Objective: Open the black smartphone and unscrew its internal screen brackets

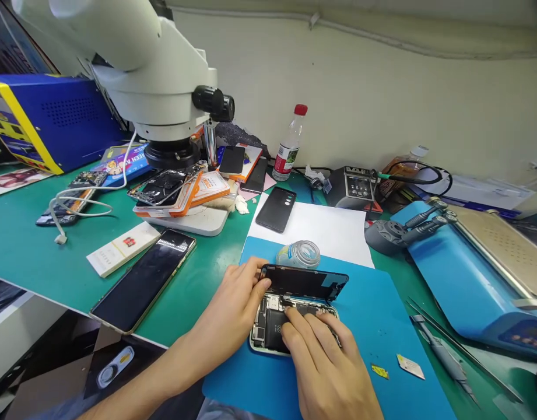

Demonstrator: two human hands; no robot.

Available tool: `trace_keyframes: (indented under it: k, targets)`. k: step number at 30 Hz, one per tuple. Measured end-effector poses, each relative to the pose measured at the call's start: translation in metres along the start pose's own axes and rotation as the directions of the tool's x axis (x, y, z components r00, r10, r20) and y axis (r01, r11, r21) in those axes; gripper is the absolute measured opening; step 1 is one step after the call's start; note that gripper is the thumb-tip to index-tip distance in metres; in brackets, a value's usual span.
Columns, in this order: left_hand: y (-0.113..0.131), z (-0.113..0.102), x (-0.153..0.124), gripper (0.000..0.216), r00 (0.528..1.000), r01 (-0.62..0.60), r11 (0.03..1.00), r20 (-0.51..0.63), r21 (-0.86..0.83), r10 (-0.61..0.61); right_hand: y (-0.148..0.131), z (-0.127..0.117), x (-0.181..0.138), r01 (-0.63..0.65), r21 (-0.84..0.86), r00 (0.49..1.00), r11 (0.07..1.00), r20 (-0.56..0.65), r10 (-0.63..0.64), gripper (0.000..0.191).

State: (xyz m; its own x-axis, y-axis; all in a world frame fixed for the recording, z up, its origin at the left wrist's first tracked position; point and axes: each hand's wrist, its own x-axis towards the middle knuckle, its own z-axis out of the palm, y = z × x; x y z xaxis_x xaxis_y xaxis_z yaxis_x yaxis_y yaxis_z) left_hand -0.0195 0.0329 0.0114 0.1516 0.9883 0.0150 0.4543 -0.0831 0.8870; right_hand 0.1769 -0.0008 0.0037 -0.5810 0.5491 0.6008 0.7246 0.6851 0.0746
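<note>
An opened phone body [274, 329] lies on the blue mat, its dark battery and inner parts exposed. Its screen [305, 284] stands tilted up along the far side, with its inner face toward me. My left hand [246, 291] pinches the left end of this screen between thumb and fingers. Bent over the body's right half, my right hand [327, 356] grips it, with fingertips on the inner parts near the screen's lower edge. The palm hides the body's lower right corner. Just behind the screen stands a small clear-lidded jar [301, 255].
A microscope [163, 87] rises at the back left. Left of the mat lie a large phone [143, 283] and a white box [123, 248]. A bottle [288, 146] stands by the wall. Tweezers [464, 350] and a blue machine [464, 280] are at right.
</note>
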Motion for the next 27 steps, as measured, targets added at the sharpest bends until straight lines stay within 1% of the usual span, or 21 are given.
trace_keyframes:
  k: [3,6,9,13,19,27]
  targets:
    - [0.0,0.0,0.0,0.016,1.0,0.013,1.0,0.006,-0.01,-0.013,0.0,0.001,-0.001,-0.004,0.014,1.0,1.0,-0.002,0.004,0.037]
    - [0.0,0.0,0.0,0.015,1.0,0.01,1.0,0.004,-0.014,-0.01,0.0,0.0,-0.001,-0.029,0.036,0.999,0.999,0.034,0.027,0.035]
    - [0.001,0.0,0.0,0.015,1.0,0.007,1.0,-0.006,-0.014,-0.007,0.001,-0.001,-0.001,-0.075,0.11,0.996,0.991,0.05,0.069,0.033]
    - [0.0,-0.001,-0.001,0.016,1.0,0.018,0.999,-0.007,-0.029,-0.018,0.003,-0.004,-0.003,-0.14,0.181,0.99,0.973,0.027,0.138,0.026]
    - [-0.003,-0.001,-0.001,0.017,1.0,0.026,0.999,-0.017,-0.02,-0.026,0.002,-0.01,-0.001,-0.188,0.171,0.982,0.967,0.027,0.186,0.024]
    - [-0.001,-0.002,-0.001,0.016,1.0,0.001,1.0,-0.028,-0.013,-0.002,0.001,-0.007,-0.001,-0.17,0.144,0.985,0.975,0.015,0.17,0.022]
